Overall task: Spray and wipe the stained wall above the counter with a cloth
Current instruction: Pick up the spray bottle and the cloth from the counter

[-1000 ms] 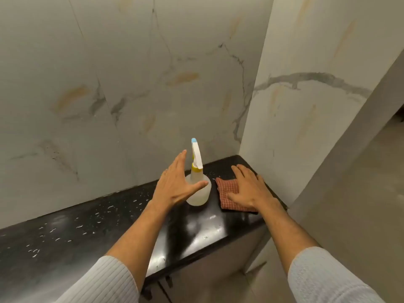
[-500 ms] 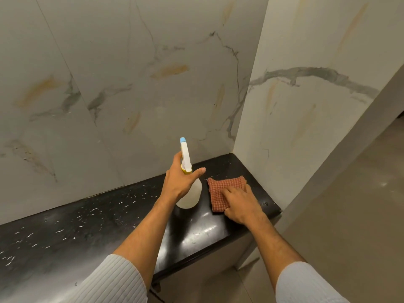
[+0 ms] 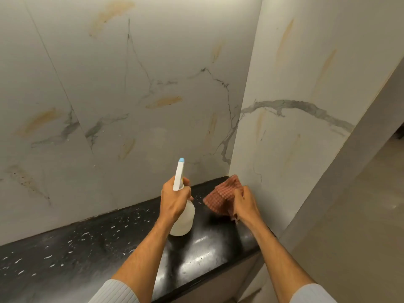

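Observation:
My left hand (image 3: 173, 201) grips the neck of a translucent spray bottle (image 3: 183, 219) with a white nozzle and blue tip; the bottle's base looks just above the black counter (image 3: 87, 243). My right hand (image 3: 244, 202) pinches a reddish checked cloth (image 3: 220, 196) and holds it off the counter, near the corner. The marble wall (image 3: 131, 84) behind the counter carries several orange-brown stains and grey veins; one stain (image 3: 164, 102) lies above the bottle's tip.
A side wall (image 3: 295, 95) meets the back wall at the counter's right end and also shows orange streaks. Beyond its outer edge, tiled floor (image 3: 360, 237) lies to the right. White specks dot the counter's left part.
My left hand went from hovering beside the bottle to gripping its neck. My right hand went from lying flat on the cloth to lifting it off the counter.

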